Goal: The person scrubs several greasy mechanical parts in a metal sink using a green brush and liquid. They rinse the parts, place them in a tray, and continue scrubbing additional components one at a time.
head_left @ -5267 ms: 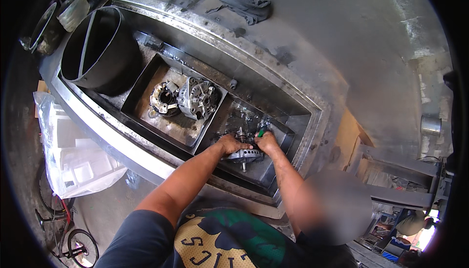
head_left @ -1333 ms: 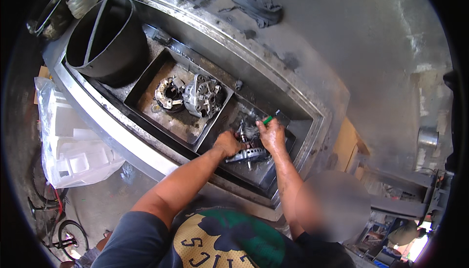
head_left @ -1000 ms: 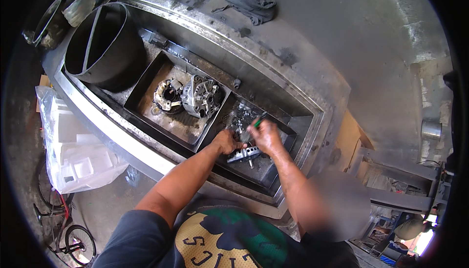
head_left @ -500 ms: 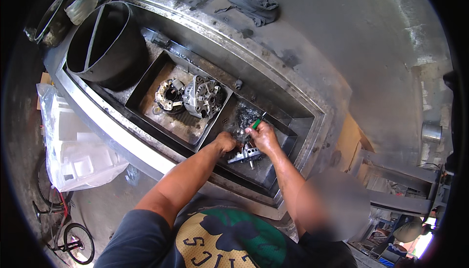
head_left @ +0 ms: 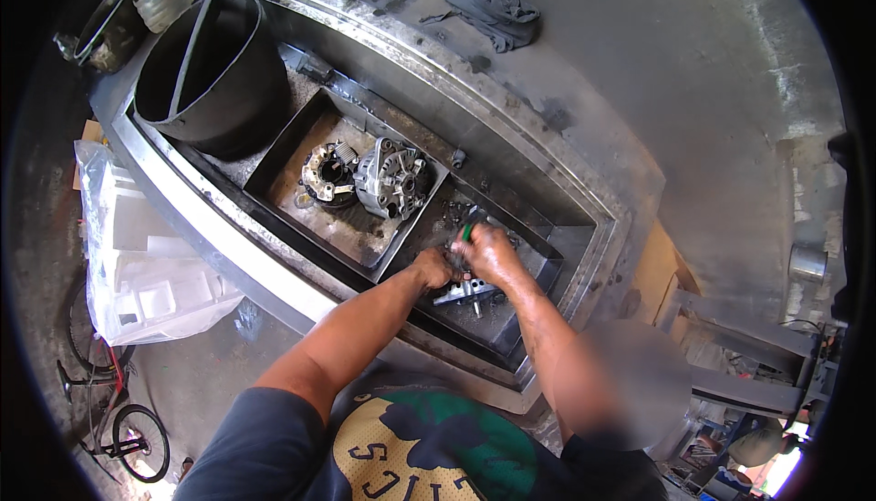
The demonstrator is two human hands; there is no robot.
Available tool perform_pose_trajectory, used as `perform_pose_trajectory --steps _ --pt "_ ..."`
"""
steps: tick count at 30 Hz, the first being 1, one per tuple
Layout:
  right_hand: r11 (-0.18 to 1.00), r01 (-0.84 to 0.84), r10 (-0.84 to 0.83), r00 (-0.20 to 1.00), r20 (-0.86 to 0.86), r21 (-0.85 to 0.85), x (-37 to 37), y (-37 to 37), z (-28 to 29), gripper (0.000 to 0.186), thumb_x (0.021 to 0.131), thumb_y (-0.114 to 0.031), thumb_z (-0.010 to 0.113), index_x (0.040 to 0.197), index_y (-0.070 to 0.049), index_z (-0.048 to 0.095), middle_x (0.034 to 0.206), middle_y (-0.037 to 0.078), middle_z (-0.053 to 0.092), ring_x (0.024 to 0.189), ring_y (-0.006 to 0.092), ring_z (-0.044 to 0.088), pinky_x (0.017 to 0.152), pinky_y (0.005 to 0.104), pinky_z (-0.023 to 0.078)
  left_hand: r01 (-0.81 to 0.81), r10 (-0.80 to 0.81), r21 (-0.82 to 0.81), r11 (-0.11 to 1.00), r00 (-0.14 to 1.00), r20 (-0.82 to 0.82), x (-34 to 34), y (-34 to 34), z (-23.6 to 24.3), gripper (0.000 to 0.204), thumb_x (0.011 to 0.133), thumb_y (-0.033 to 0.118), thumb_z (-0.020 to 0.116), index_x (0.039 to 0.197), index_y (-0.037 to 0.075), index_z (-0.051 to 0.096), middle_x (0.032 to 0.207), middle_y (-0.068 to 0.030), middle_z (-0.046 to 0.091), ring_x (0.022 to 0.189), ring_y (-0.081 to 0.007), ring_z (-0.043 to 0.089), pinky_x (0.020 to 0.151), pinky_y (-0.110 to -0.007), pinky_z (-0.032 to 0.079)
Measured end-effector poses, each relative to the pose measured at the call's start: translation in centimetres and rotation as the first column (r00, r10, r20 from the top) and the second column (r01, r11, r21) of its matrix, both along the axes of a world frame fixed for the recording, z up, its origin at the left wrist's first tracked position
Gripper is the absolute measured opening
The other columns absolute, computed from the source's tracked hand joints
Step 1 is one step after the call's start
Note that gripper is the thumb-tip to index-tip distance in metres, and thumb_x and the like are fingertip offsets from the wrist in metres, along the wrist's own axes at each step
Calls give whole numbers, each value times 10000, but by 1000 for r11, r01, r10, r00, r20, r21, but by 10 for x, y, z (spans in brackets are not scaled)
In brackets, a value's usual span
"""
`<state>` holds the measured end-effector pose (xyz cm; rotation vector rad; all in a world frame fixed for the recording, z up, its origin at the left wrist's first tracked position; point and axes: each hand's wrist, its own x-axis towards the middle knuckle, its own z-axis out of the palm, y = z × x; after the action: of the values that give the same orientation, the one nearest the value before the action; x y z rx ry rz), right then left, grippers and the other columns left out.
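On the left we see a large, dark, open metal cylinder (head_left: 230, 104), then a pale, ring-shaped metal part (head_left: 326, 175) beside a round, silvery slotted housing (head_left: 391, 180). Our left hand (head_left: 433, 270) curls against a silvery, holed metal disc with a shaft (head_left: 464, 291) in the dark right compartment (head_left: 500, 337); its fingertips are hidden, so we cannot tell its grip. Our right hand (head_left: 490, 253) closes around a green-handled tool (head_left: 468, 231) near the disc.
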<state>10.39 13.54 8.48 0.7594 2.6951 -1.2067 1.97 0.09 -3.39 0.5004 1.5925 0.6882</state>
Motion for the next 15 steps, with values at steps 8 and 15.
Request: perform_pose_trajectory --steps 8,15 --pt "998 -13 11 1000 23 62 9 7 -33 250 933 -236 774 1019 -20 682 935 232 725 907 409 709 808 483 540 22 -28 -75 997 997 -77 -1 -4 1 752 697 479 967 1213 -16 734 1148 -225 758 1073 -271 710 938 -402 535" --pt "911 395 -408 904 126 118 72 42 -99 203 983 -206 741 1042 -14 717 1051 188 761 1021 310 729 861 437 553 20 -13 -24 1000 968 249 -3 4 15 798 767 419 922 1350 -53 650 1336 -198 699 1213 -264 647 1038 -386 494"
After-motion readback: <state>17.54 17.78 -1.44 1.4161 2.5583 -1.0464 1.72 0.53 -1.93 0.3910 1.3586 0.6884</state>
